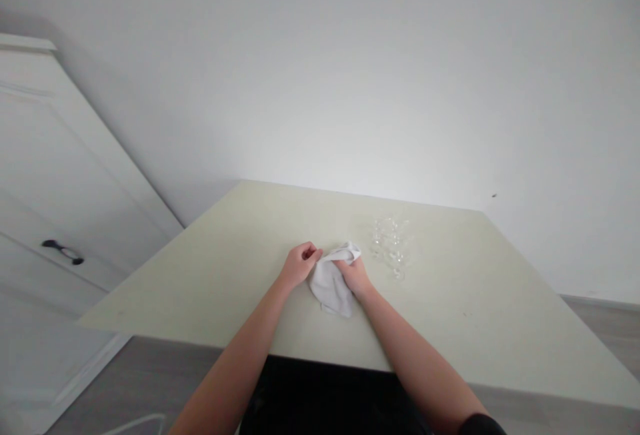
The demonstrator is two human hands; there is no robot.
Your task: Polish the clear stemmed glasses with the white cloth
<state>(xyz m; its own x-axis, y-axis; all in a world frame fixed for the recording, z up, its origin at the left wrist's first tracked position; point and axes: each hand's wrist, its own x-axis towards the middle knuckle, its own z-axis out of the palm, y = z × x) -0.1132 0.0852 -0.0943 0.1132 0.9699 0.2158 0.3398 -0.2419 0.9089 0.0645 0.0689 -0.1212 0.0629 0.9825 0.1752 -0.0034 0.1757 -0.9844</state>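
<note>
A white cloth (327,285) hangs bunched between both hands over the middle of a pale table (225,275). My left hand (299,263) is curled and pinches the cloth's upper left corner. My right hand (354,274) grips the cloth from the right, with fabric draped over its fingers. Several small clear glasses (391,243) stand grouped on the table just right of my right hand, not touched by it.
A white cabinet with a dark handle (63,251) stands to the left of the table. A plain white wall rises behind the table's far edge. Grey floor shows at both sides.
</note>
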